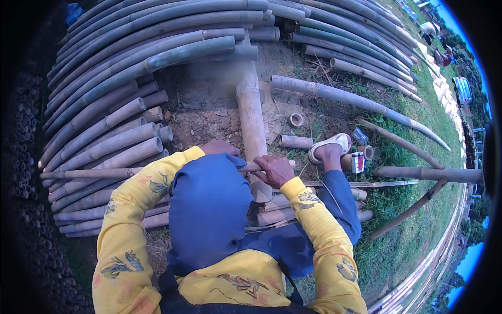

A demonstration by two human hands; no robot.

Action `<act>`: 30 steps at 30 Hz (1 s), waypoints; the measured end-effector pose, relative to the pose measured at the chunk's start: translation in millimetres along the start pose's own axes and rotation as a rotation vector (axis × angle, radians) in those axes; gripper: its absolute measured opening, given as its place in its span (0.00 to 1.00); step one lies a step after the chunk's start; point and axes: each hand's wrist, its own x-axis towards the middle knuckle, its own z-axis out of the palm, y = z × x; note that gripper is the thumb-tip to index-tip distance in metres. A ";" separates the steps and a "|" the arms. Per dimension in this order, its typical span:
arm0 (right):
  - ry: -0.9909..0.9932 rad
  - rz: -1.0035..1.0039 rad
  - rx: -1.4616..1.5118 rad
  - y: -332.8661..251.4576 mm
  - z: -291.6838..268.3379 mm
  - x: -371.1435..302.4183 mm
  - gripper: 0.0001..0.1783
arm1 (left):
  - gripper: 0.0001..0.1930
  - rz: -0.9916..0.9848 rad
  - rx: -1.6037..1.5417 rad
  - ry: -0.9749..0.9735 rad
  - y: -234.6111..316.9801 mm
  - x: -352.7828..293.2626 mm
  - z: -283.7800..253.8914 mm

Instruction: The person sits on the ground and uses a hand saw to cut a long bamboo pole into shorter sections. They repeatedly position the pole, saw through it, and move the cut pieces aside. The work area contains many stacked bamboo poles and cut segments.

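A thin bamboo pole [252, 167] lies crosswise over a thick, pale bamboo trunk [252, 115] that runs away from me. My right hand [275, 170] has its fingers wrapped round the pole close to its right end. My left hand [220, 147] is curled up near the trunk's left side. A dark blue cloth covering [209, 204] hides the lower part of that hand and whatever is in it. Further left, a bamboo length [94, 174] lines up with the pole, but my yellow sleeve and the blue cloth cover the stretch between.
Bamboo poles [183, 52] are stacked at the far left, with more [361, 47] at the far right. A bamboo ring [296, 120], a short tube [296, 142] and a red-and-white pack [357, 162] lie near my sandalled foot [334, 146]. Propped poles [429, 174] stand at right.
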 end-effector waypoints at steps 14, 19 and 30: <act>0.148 0.326 0.012 34.3 74.3 -58.0 0.27 | 0.39 -0.109 0.552 0.433 11.5 307.6 -99.1; 0.158 0.353 0.160 39.6 96.1 -64.5 0.25 | 0.45 -0.264 0.692 0.447 -3.2 375.4 -81.3; 0.161 0.324 0.144 36.3 117.4 -72.8 0.19 | 0.33 0.137 0.665 0.323 -15.6 327.3 -100.0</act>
